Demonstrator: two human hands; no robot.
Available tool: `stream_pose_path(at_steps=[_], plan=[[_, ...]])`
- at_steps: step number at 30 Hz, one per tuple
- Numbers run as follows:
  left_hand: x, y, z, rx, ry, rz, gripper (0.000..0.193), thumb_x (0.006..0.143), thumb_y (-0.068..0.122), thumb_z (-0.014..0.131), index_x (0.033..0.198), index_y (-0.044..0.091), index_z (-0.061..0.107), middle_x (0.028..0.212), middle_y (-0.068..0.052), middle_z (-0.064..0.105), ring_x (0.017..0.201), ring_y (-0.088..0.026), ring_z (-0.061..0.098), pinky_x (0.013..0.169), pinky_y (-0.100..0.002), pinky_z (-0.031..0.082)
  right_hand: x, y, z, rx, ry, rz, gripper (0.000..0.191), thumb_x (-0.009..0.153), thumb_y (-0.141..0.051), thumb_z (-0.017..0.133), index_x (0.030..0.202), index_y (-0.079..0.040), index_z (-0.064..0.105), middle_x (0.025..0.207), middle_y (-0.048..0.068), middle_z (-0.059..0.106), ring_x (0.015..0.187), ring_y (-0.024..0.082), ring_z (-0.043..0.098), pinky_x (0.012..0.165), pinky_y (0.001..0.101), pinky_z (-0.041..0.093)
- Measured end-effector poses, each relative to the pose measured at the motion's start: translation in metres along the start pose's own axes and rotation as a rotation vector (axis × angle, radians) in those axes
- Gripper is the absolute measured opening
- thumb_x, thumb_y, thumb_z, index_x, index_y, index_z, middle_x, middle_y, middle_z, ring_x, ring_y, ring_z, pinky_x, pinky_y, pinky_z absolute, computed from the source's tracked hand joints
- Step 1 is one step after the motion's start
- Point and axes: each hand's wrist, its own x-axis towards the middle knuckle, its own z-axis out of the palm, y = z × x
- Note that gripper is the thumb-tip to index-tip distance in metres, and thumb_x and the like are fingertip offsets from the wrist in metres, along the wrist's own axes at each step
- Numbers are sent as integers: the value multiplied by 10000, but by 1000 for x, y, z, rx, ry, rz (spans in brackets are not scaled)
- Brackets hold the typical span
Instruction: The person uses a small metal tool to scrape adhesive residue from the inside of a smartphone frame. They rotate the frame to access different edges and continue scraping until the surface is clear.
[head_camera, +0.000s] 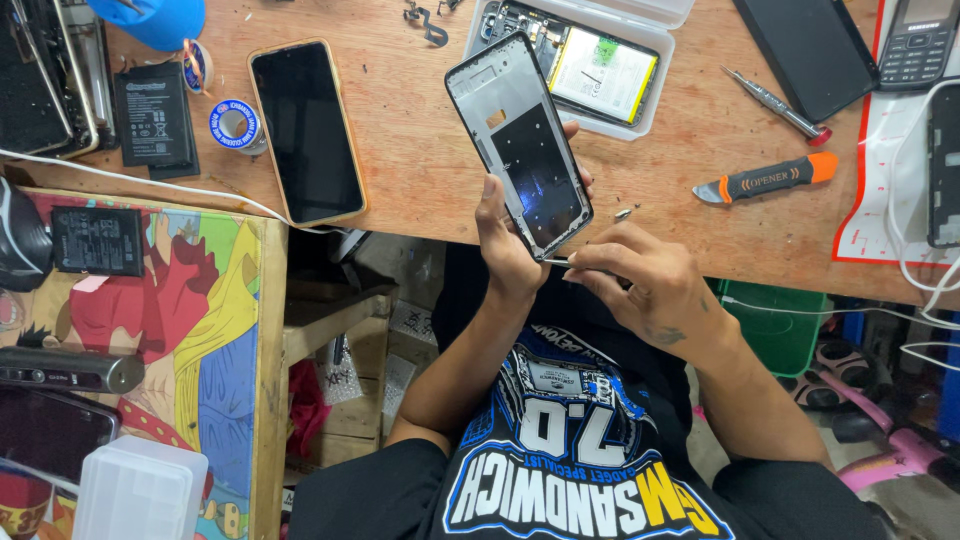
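Observation:
My left hand (507, 245) grips an opened phone frame (520, 140), a grey rectangular shell with a dark panel inside, held tilted above the front edge of the wooden table (420, 150). My right hand (645, 285) is just below and to the right of it, pinching a thin metal tool (556, 262) whose tip meets the frame's lower corner. Both hands hover over my lap, in front of the table edge.
On the table lie a black phone in an orange case (305, 130), a white tray with phone parts (590, 65), an orange-and-black pry tool (770, 178), a screwdriver (775, 103), a tape roll (236, 125) and a battery (153, 115). A colourful side table (220, 330) stands left.

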Motion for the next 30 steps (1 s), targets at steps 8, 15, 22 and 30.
stream_pose_path(at_steps=[8, 15, 22, 30], plan=[[1, -4, 0, -2, -9, 50, 786, 1084, 574, 347, 1519, -76, 417, 1458, -244, 534, 1032, -236, 649, 910, -353, 561, -1, 0, 0, -169, -29, -13, 223, 859, 42, 718, 1076, -7, 709, 880, 124, 692, 796, 282, 680, 683, 371, 531], [2, -1, 2, 18, -34, 62, 781, 1081, 578, 369, 1493, -85, 405, 1469, -246, 524, 1036, -239, 654, 900, -356, 563, -2, 0, 3, -18, 6, 41, 182, 883, -44, 747, 1042, -4, 668, 892, 131, 692, 778, 263, 702, 657, 353, 538], [8, 0, 3, -92, -22, 34, 792, 1039, 533, 405, 1568, -55, 361, 1520, -270, 487, 1049, -270, 652, 922, -402, 574, 1, 5, 8, -105, 72, 38, 132, 913, -18, 719, 1043, -11, 698, 834, 153, 658, 718, 275, 655, 645, 349, 508], [11, -3, 2, -142, -34, 50, 768, 1052, 511, 397, 1509, -104, 368, 1470, -288, 501, 1014, -276, 661, 889, -411, 586, -9, 13, 8, 88, 120, 232, 174, 923, -63, 766, 1064, -15, 676, 856, 71, 709, 708, 95, 645, 631, 245, 507]])
